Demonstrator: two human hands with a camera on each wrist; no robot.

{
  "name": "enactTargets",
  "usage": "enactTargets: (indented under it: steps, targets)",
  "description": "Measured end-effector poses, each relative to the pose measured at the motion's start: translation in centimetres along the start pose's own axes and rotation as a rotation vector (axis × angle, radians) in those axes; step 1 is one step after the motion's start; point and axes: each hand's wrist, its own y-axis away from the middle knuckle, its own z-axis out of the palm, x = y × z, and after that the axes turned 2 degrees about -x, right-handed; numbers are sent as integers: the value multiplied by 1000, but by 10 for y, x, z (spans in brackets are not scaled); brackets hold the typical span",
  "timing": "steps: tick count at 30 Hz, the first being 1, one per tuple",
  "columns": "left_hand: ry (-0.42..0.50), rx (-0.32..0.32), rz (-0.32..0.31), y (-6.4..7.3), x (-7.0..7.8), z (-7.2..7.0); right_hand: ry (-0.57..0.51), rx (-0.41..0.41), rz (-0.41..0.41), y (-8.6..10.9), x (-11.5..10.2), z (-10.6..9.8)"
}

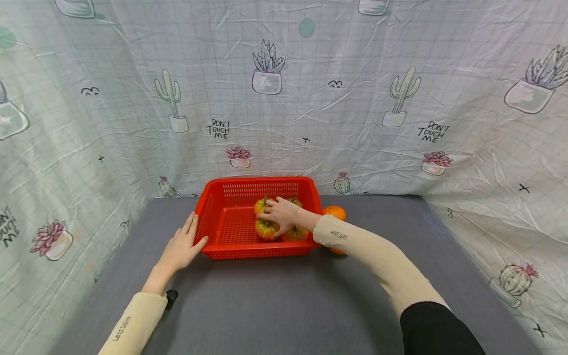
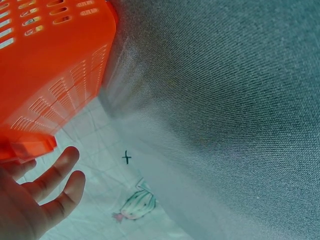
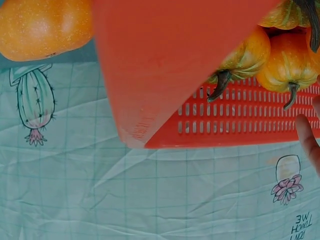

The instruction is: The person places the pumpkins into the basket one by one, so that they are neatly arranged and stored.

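A red plastic basket [image 1: 235, 250] with slotted sides stands at the back of the grey table. Several small orange-and-green pumpkins [image 1: 266, 230] are grouped in its right half. My right hand [image 1: 286, 215] reaches over the right rim and lies spread above and among these pumpkins. In the right wrist view, extended fingers [image 3: 307, 137] show beside pumpkins [image 3: 287, 62] with dark stems; the palm is out of frame. At the basket's left rim, my left hand [image 1: 179, 246] rests with fingers extended against the outside. The left wrist view shows those fingers [image 2: 55, 172] loosely spread near the rim.
Orange pumpkins [image 1: 335, 213] lie on the table just right of the basket, partly behind the right forearm. A small black object [image 1: 171, 298] sits by the left wrist. Patterned cloth [image 1: 355, 148] hangs behind and at both sides of the grey table [image 1: 266, 305].
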Motion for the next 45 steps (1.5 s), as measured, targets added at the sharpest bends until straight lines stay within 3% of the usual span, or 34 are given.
enactTargets:
  steps: [9, 15, 28, 45]
  targets:
    - [-3, -2, 2, 0, 1, -1, 7, 8, -2, 2, 2, -4]
    - [-10, 5, 5, 0, 1, 0, -53, 95, -30, 14, 9, -15]
    - [-2, -8, -4, 1, 1, -1, -25, 357, -141, 54, 11, -31]
    - [-9, -2, -1, -1, 0, 1, -73, 536, -133, 118, -18, -39]
